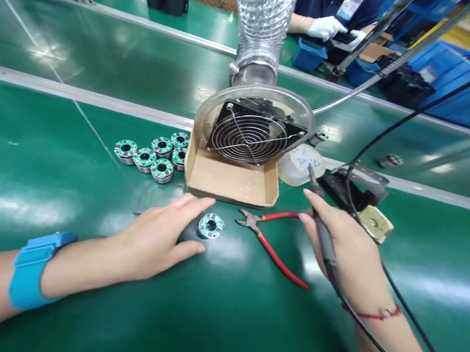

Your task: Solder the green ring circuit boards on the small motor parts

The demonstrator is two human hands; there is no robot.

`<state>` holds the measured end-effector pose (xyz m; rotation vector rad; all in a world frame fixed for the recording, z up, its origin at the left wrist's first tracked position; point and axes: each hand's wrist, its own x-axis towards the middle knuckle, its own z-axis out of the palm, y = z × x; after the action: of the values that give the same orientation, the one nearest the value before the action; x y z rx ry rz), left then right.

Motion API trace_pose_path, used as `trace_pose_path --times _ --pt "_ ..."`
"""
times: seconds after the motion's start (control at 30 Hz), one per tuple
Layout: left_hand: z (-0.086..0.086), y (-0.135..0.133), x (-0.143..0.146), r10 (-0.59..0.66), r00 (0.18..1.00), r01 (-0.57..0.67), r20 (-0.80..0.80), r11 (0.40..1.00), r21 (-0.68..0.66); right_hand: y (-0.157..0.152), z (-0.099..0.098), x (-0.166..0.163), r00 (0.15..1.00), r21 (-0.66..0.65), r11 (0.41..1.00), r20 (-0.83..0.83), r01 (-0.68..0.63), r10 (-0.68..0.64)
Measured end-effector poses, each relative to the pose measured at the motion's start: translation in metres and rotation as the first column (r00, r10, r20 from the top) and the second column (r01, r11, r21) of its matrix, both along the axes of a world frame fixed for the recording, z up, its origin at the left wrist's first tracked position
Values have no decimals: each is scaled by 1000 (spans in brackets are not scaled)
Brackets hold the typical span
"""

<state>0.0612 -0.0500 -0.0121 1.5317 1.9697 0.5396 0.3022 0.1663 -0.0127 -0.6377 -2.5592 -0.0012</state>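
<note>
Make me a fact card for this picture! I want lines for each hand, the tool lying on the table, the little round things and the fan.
Left hand: open beside one round part; touching is hard to tell
Right hand: holds a pen-shaped tool
Tool on table: red-handled cutters, handles spread, between the hands
Other round parts: six show in a group, green tops, left of the cardboard tray
Fan: wire guard, above the tray

Surface (236,332) was green — soldering iron (323,242) dark grey, cutter handles (277,259) red, wristband (29,278) blue. Round board (209,234) was green-and-white, carton (233,189) brown — fan grille (248,143) showed silvery rings.
</note>
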Motion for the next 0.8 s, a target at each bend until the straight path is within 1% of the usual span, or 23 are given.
trace_pose_path --times 0.07,0.13,0.23,0.3,0.4,0.5,0.57,0.67,0.73,0.8 --pt "-3 6 3 -38 999 38 -13 999 -20 0 -11 5 997 -49 996 39 -70 72" --pt "-5 10 2 -58 998 57 25 998 28 -6 -21 7 993 -103 989 29 -108 112" --pt "-7 8 -1 -34 981 11 191 993 120 -17 -33 6 984 -181 970 45 -163 174" --pt "-7 4 -3 5 950 -39 311 994 101 -22 -37 6 976 -217 959 72 -184 204" --pt "-3 -1 -3 34 893 -68 449 996 59 -24 -40 8 975 -219 957 73 -188 208" --pt "0 -3 -2 40 844 -81 535 995 54 -20 -45 14 980 -182 965 25 -191 199" --pt "0 -4 1 42 837 -95 546 993 70 -18 -48 17 985 -163 972 -9 -172 173" --pt "1 -5 4 23 857 -105 514 986 131 -23 -46 19 991 -165 978 -64 -130 121" --pt "3 -5 6 2 884 -91 468 981 169 -33 -38 18 991 -193 974 -87 -121 106" --pt "6 -6 7 -18 913 -69 408 978 198 -46 -26 14 987 -239 958 -73 -159 145"
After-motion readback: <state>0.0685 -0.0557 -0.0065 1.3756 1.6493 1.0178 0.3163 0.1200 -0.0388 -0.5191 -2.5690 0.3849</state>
